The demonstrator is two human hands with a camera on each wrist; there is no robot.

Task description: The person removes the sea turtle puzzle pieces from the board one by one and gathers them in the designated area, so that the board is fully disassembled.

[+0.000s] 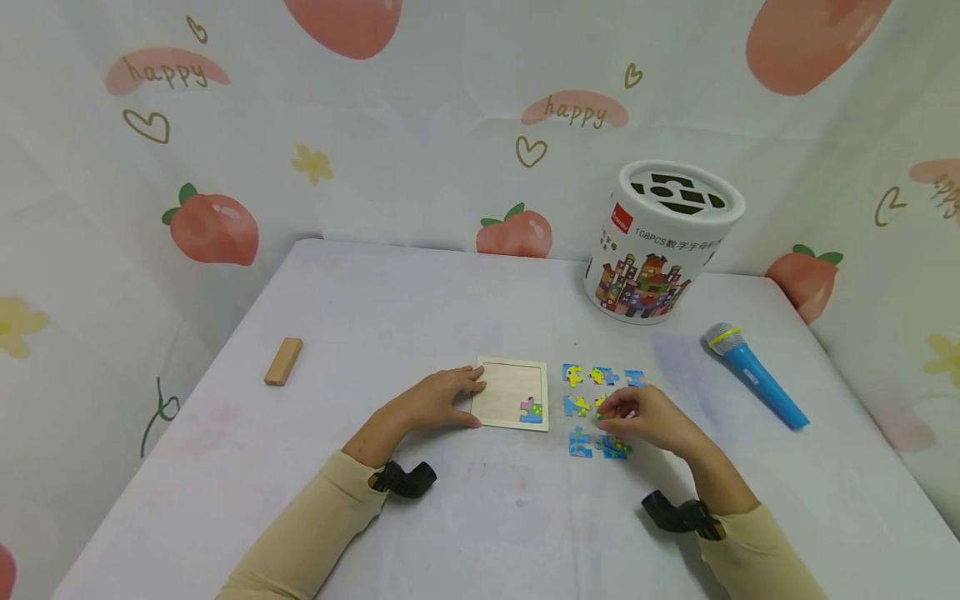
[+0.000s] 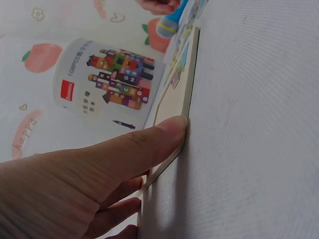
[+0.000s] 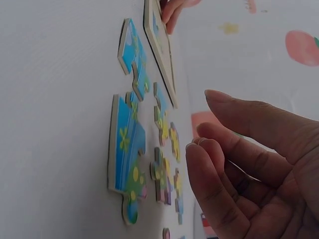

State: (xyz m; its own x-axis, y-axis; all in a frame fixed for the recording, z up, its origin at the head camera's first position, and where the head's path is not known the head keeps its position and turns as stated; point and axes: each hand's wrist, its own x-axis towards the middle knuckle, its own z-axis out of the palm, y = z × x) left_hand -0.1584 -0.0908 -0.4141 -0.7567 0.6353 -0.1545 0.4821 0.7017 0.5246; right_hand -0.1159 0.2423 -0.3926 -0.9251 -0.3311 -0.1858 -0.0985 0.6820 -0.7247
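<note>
A square wooden puzzle tray (image 1: 498, 387) lies on the table, with joined colourful pieces (image 1: 532, 412) in its near right corner. My left hand (image 1: 435, 398) holds the tray's left side, its thumb (image 2: 172, 127) against the edge and its fingers partly hidden behind. Right of the tray, several loose jigsaw pieces (image 1: 580, 443) lie in rough rows. Over them hovers my right hand (image 1: 651, 418), fingers loosely bent. In the right wrist view its thumb and fingertips stand apart with nothing between them, close to a blue and green jigsaw piece (image 3: 127, 144) and others.
Behind the pieces stands a large white tub (image 1: 651, 250) with a slotted lid. A blue toy microphone (image 1: 761, 379) lies at the right, and a wooden block (image 1: 283, 362) at the far left. A printed cloth backdrop (image 1: 420, 150) hangs behind the white table (image 1: 420, 292).
</note>
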